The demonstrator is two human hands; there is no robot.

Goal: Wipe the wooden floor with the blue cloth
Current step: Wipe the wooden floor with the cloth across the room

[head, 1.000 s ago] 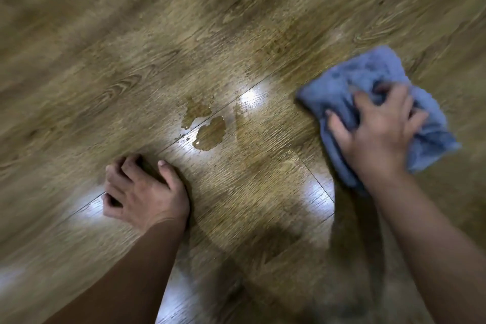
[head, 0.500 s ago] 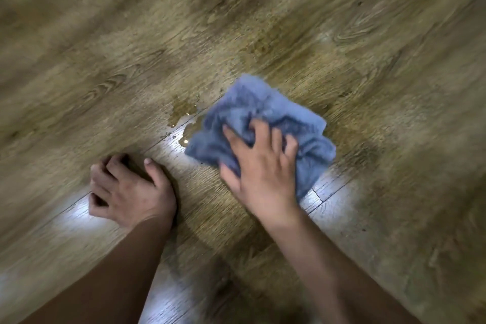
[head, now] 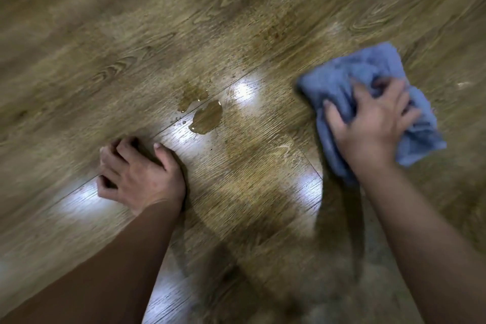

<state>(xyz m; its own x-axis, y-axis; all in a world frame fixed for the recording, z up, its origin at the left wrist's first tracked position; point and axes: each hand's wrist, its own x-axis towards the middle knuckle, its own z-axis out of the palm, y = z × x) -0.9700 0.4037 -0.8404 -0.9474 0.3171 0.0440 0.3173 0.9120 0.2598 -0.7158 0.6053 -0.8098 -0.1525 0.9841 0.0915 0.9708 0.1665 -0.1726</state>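
A crumpled blue cloth (head: pixel 349 73) lies flat on the wooden floor (head: pixel 236 21) at the right. My right hand (head: pixel 368 123) presses down on it with fingers spread over the folds. A small puddle of clear liquid (head: pixel 206 116) sits in two patches on the boards at the centre, well left of the cloth. My left hand (head: pixel 139 176) rests on the floor below and left of the puddle, fingers curled under, holding nothing.
Bright light reflections (head: pixel 244 89) shine on the glossy boards near the puddle and by my left wrist. A faint wet smear (head: pixel 252 150) runs down the plank below the puddle. Only floor fills the view.
Half a second ago the cloth was over the right edge of the puddle; my right hand has swept it back to the right. The left hand stays braced on the floor.
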